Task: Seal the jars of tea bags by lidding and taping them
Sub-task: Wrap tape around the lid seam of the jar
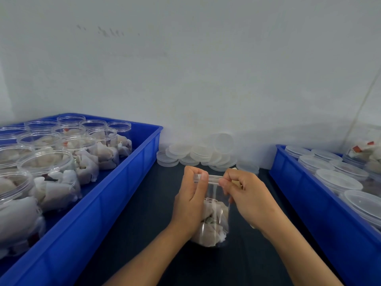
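Note:
A clear plastic jar point(214, 221) with white tea bags inside stands on the dark table in front of me, with a clear lid point(213, 178) on its top. My left hand point(190, 201) grips the jar's left side, thumb on the lid's rim. My right hand point(247, 197) pinches the lid's right edge with curled fingers. Whether tape is between the fingers cannot be told.
A blue crate point(115, 195) on the left holds several open jars of tea bags point(53, 178). A pile of loose clear lids point(202, 153) lies by the wall. A blue crate point(305, 195) on the right holds several lidded jars point(338, 180).

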{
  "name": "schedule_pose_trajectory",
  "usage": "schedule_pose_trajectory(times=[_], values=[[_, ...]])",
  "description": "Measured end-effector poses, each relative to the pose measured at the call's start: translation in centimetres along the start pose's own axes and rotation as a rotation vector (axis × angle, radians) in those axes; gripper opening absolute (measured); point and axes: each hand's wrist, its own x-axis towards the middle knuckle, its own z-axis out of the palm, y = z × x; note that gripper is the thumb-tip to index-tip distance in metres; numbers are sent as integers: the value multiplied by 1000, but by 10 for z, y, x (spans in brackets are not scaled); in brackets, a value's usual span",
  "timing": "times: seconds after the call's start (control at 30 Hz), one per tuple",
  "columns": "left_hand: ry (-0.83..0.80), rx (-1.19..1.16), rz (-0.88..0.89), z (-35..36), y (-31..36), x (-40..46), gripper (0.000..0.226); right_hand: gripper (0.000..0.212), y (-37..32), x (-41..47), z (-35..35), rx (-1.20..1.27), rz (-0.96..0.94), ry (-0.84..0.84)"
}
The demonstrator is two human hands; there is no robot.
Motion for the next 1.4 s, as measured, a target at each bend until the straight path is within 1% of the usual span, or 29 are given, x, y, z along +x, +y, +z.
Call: schedule_pose_trajectory(times=[0.17,0.47,0.6,0.83,0.9,1.0,1.03,1.1,1.2,1.3,1.4], values=[[0,-30,-17,-2,1,1,37,31,2,0,-4,93,29,-38],[-54,-11,1,-2,0,1,35,35,-2,-1,-1,-17,17,-8],[-74,24,18,-3,-2,2,37,35,-5,-1,1,-4,32,11],[-26,62,33,-3,-1,0,36,30,-5,-1,6,-16,60,41],[-17,52,34,-3,1,0,36,28,-6,-2,4,-112,34,46],[-12,21,29,-2,3,0,39,16,-9,-3,2,-481,-55,44],[-8,11,24,-2,4,-1,40,14,-10,-4,2,-557,-58,38],[-3,17,23,0,4,-1,39,16,-12,-5,4,-624,-44,32],[5,39,21,2,5,-1,40,13,-14,-7,5,-698,-14,59],[1,64,3,4,4,-1,40,24,-12,-8,4,-768,9,58],[-10,80,6,5,5,-1,36,25,-7,-7,2,-810,22,39]])
